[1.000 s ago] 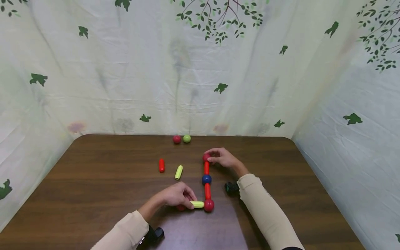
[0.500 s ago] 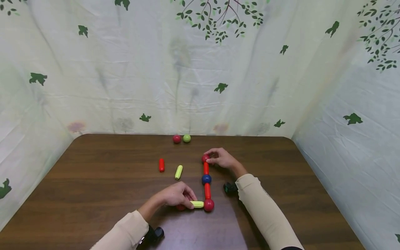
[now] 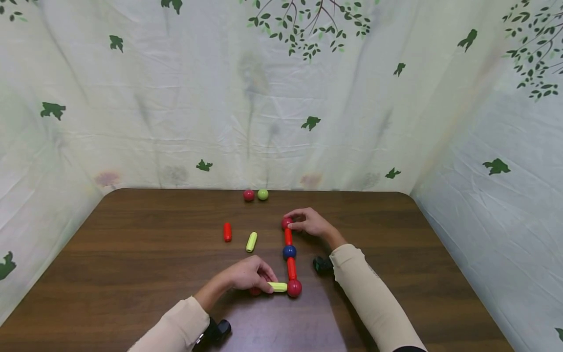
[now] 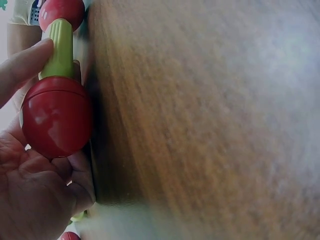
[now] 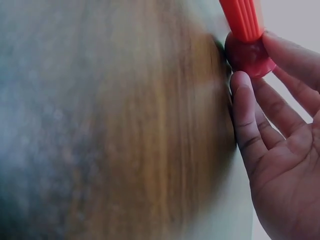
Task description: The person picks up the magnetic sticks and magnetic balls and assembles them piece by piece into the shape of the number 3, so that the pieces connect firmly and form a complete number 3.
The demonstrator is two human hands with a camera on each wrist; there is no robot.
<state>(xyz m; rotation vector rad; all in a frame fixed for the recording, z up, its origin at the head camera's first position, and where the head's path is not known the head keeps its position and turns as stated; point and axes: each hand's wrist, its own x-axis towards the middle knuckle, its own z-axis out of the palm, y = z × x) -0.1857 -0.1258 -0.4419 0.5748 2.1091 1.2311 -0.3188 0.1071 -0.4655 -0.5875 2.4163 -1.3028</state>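
Note:
Red balls, red rods and a blue ball [image 3: 289, 252] are joined in an L-shaped chain on the table. My left hand [image 3: 248, 274] pinches the yellow-green rod [image 3: 279, 287] of its short arm. That rod runs between a near corner red ball [image 3: 294, 288] and an end red ball [image 4: 57, 117], which sits by my left palm and is mostly hidden in the head view. At the far end, my right hand [image 3: 310, 223] grips another red ball [image 5: 249, 54] between thumb and fingers, with a red rod [image 5: 243, 20] plugged into it.
Left of the chain lie a loose red rod [image 3: 227, 232] and a loose yellow-green rod [image 3: 251, 242]. A red ball [image 3: 249, 195] and a green ball [image 3: 263, 194] stand at the table's back edge. Behind the brown table [image 3: 167, 215] hangs a leaf-patterned cloth [image 3: 198, 98].
My right hand has shifted slightly left with the far red ball, so the chain's long arm leans a little leftward. My left hand stays put on the yellow-green rod.

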